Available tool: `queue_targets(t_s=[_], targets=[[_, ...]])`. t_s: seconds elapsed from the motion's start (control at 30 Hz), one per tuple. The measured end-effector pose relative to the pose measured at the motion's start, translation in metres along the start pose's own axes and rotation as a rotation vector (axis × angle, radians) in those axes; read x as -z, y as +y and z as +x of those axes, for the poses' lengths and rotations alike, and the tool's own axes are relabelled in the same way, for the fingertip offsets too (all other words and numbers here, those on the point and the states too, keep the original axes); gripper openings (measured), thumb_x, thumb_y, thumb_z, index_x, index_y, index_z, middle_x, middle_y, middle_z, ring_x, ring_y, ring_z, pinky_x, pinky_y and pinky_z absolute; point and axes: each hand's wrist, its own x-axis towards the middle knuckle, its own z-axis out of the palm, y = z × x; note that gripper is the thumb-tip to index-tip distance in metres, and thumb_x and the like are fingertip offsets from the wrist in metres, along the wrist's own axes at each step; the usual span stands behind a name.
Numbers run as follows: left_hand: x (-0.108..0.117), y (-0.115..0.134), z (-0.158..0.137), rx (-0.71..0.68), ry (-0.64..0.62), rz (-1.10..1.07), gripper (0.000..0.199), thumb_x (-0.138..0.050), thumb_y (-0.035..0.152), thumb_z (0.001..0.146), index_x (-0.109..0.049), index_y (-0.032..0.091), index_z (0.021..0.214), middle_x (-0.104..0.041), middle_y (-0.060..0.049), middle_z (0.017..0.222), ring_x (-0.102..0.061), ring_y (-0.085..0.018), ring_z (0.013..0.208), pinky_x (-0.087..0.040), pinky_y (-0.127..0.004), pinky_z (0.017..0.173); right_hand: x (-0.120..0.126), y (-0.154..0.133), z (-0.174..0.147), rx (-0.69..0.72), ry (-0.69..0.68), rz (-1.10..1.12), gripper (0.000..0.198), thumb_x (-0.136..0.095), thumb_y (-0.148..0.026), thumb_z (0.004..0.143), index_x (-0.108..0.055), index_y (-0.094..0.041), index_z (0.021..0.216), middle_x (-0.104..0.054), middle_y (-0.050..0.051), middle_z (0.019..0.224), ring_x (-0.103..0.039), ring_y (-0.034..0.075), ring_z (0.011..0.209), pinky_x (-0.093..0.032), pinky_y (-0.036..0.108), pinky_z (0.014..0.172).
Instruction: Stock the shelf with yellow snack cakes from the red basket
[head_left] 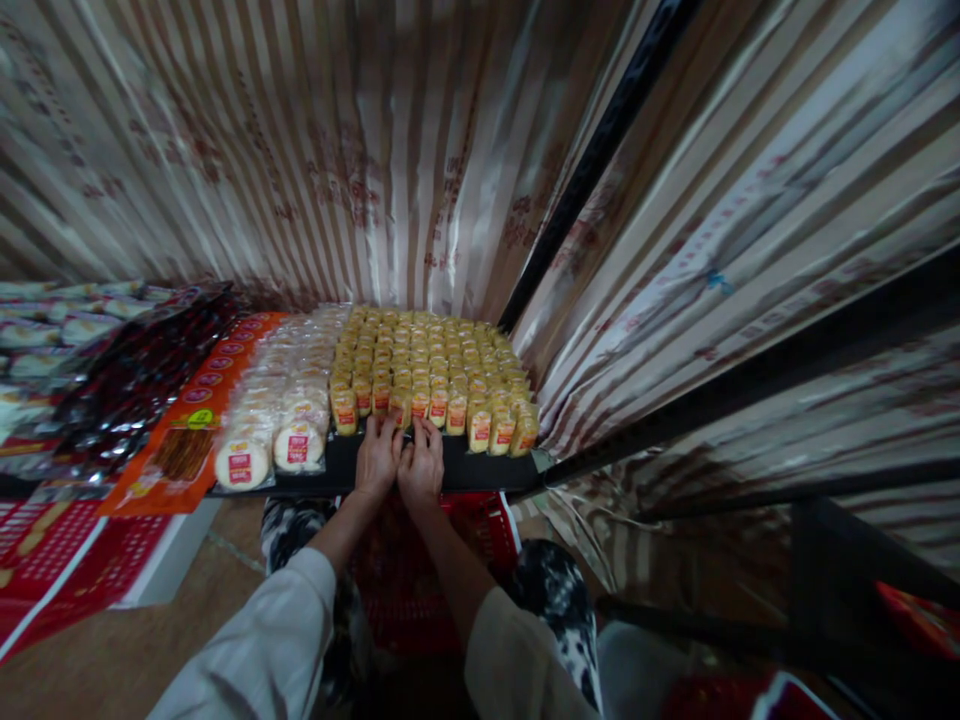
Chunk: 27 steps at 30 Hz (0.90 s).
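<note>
Rows of small yellow snack packets (427, 345) with red labels stand close together on a dark shelf (480, 470). At the middle of their front row, my left hand (380, 457) has its fingers curled against a yellow snack packet (400, 408). My right hand (421, 465) is right beside it, fingers bent and closed on the front of the neighbouring packets. The two hands nearly touch, and their fingertips are partly hidden. Left of the yellow rows lie clear-wrapped round white cakes (300, 446) with red labels.
Further left are an orange snack bag (191, 440), dark shiny packets (142, 375) and white packets (90, 328). Red crates (90, 555) stand below the shelf. Striped curtain sheeting (375, 150) hangs behind, with black frame bars (600, 150) at the right.
</note>
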Motion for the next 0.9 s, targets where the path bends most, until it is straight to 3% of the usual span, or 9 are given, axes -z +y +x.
queue_targets(t_s=[0.2, 0.73, 0.9], targets=[[-0.002, -0.004, -0.001, -0.053, -0.022, 0.03, 0.042, -0.04, 0.024, 0.089, -0.048, 0.027, 0.13, -0.05, -0.007, 0.105, -0.058, -0.016, 0.086, -0.048, -0.025, 0.073, 0.0, 0.0014, 0.0001, 0.006, -0.039, 0.003, 0.049, -0.037, -0.014, 0.081, -0.05, -0.019, 0.128, -0.049, 0.011, 0.121, -0.051, 0.018, 0.105, -0.045, 0.032, 0.092], [0.0024, 0.0035, 0.0015, 0.075, -0.042, 0.133, 0.044, -0.04, 0.027, 0.089, -0.042, 0.029, 0.133, -0.047, -0.009, 0.11, -0.058, -0.019, 0.087, -0.048, -0.025, 0.064, -0.0072, 0.0029, 0.0009, -0.027, -0.016, -0.084, 0.049, -0.036, -0.019, 0.083, -0.047, -0.018, 0.131, -0.051, 0.013, 0.109, -0.049, 0.022, 0.101, -0.046, 0.035, 0.088], [0.0046, 0.004, 0.0057, 0.05, -0.057, 0.147, 0.045, -0.042, 0.027, 0.088, -0.041, 0.031, 0.133, -0.046, -0.009, 0.111, -0.058, -0.019, 0.085, -0.047, -0.025, 0.061, -0.008, 0.0024, 0.0012, -0.037, -0.018, -0.097, 0.049, -0.037, -0.019, 0.083, -0.048, -0.016, 0.13, -0.052, 0.013, 0.107, -0.05, 0.022, 0.099, -0.047, 0.036, 0.087]])
